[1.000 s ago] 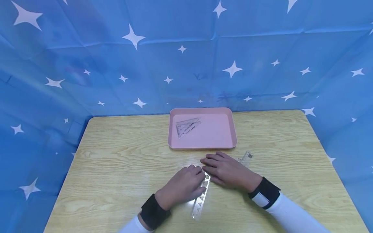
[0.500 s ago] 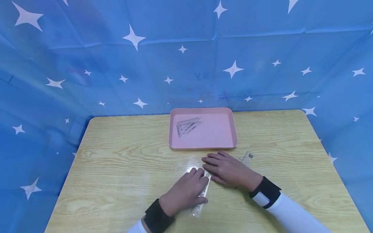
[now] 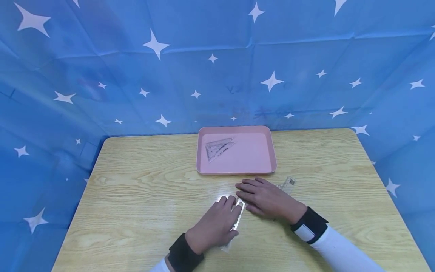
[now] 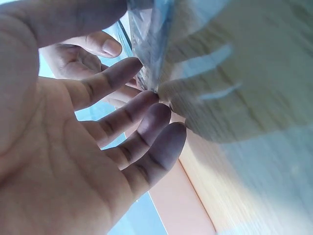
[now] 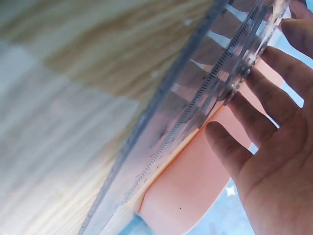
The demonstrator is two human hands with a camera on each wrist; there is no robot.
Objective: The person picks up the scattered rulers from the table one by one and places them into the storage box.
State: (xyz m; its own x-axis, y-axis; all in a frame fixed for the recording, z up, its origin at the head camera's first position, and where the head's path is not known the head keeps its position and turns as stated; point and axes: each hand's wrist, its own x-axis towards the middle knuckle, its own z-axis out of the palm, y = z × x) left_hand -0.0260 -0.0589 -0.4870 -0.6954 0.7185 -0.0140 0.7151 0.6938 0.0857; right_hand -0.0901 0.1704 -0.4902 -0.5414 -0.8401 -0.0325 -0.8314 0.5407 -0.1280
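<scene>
My left hand (image 3: 215, 226) holds a clear stencil ruler (image 3: 236, 223) near the table's front middle, thumb and fingers along its edges. The hand hides part of it, and one end shows below the thumb. In the left wrist view the fingertips (image 4: 168, 132) meet the clear plastic. Palm down, my right hand (image 3: 266, 198) lies with straight fingers over a second clear ruler (image 3: 288, 184), whose marked end sticks out at the upper right. The right wrist view shows its printed scale (image 5: 195, 98) beside the fingertips (image 5: 217, 129).
Behind the hands, a pink tray (image 3: 253, 158) stands at the table's back edge. Clear set squares (image 3: 215, 149) lie overlapping in its left half. The wooden table (image 3: 136, 181) meets a blue star-patterned cloth (image 3: 204, 75) at the back.
My left hand has shifted slightly right and its fingers have closed in on the stencil ruler, whose lower end now shows less below the thumb. The right hand has hardly moved.
</scene>
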